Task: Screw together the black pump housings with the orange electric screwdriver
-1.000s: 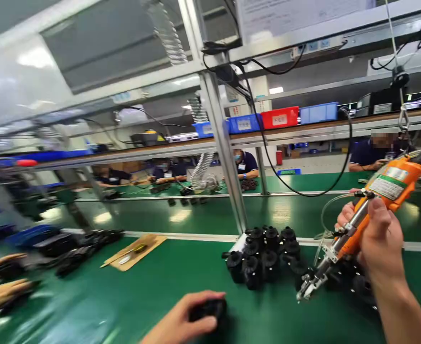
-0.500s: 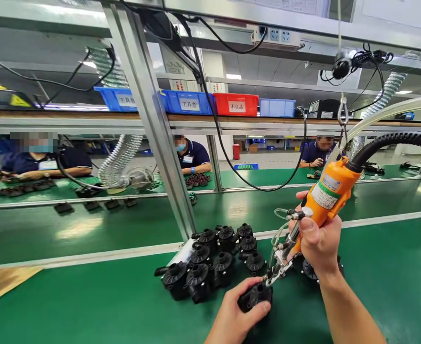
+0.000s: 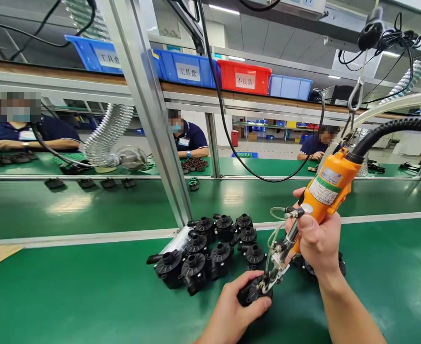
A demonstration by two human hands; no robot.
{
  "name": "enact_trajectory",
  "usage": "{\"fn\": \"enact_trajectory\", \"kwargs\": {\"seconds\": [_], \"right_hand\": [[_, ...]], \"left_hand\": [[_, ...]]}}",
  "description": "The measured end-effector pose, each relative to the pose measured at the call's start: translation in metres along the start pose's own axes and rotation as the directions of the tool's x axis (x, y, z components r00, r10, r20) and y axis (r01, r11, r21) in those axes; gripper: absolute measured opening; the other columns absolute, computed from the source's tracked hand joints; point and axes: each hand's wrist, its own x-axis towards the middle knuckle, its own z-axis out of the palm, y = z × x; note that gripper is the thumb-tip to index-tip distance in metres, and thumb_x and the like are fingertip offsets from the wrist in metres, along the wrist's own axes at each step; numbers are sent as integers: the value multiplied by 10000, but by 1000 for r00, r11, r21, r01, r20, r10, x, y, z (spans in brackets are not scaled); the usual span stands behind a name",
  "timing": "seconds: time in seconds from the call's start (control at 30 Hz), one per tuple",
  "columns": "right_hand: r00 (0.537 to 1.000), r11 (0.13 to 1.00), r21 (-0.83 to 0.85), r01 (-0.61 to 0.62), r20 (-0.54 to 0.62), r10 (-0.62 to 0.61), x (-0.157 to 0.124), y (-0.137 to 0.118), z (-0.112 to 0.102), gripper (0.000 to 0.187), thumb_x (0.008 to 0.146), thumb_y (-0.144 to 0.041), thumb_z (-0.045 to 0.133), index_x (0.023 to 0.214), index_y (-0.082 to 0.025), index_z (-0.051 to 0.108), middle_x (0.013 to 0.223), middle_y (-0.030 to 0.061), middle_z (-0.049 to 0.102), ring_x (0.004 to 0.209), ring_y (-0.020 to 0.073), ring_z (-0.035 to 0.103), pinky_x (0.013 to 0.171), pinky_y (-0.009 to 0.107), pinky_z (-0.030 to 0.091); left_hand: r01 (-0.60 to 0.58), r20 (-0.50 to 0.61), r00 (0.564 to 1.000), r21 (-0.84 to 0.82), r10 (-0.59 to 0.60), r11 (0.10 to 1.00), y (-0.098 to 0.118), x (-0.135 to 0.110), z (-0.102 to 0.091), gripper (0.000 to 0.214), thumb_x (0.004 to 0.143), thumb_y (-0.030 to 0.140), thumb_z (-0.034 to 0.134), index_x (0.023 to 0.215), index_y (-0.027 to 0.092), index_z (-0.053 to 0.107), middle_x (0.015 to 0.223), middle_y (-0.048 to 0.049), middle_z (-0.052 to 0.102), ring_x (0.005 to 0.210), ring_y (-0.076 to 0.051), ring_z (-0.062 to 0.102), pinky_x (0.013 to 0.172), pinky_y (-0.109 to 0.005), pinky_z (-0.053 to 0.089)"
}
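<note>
My right hand (image 3: 319, 239) is closed around an orange power screwdriver (image 3: 327, 186), held at a slant with its metal tip pointing down and left. That tip meets the top of a black pump housing (image 3: 248, 295) on the green table. My left hand (image 3: 232, 301) grips this housing from the left, thumb in front and fingers behind. To the left stands a cluster of similar black pump housings (image 3: 194, 267), with round ribbed lids and side spouts. Another black housing (image 3: 310, 268) is partly hidden behind my right hand and wrist.
A metal post (image 3: 153, 114) rises beyond the cluster. On the shelf above are blue bins (image 3: 181, 67) and a red bin (image 3: 244, 79). A black hose (image 3: 393, 131) and a hanging hook (image 3: 355, 95) meet the screwdriver's top. Several people (image 3: 190, 136) sit across the green benches.
The screwdriver's tip has come lower onto the lid of the held housing. My view has tilted upward a little, and both hands keep their grip.
</note>
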Motion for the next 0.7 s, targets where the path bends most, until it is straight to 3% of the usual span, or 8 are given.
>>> {"fn": "enact_trajectory", "kwargs": {"seconds": [0.23,0.5,0.63,0.7], "right_hand": [[994,982,-172,76,87,-62,-3,3,24,420,805,-580,779,941,-240,573,562,-97,442,438,94,385,419,232,381],[995,991,-122,47,90,-36,-7,11,24,381,778,-483,821,966,-240,596,560,-83,490,459,118,437,435,248,407],[997,992,-103,72,21,-70,-2,0,19,389,739,-440,842,980,-234,616,538,-105,459,428,97,388,416,235,394],[995,988,-119,94,-26,-98,0,-12,7,406,723,-423,867,1007,-226,655,584,-83,506,456,104,442,444,244,441]], "left_hand": [[-40,46,998,-83,44,996,6,-1,1,442,780,428,851,1159,204,822,1009,-40,844,932,-280,728,843,-303,573],[-56,55,997,-72,60,996,3,-1,-2,476,782,465,862,1171,195,823,970,-48,836,893,-287,728,816,-320,590],[-65,68,995,-56,69,996,-10,2,-11,705,590,445,998,1230,219,808,1119,-81,834,1062,-356,735,972,-392,592],[-69,72,995,-42,72,997,-16,3,-13,817,506,411,1041,1268,251,794,1193,-83,821,1136,-377,724,1045,-427,573]]}}
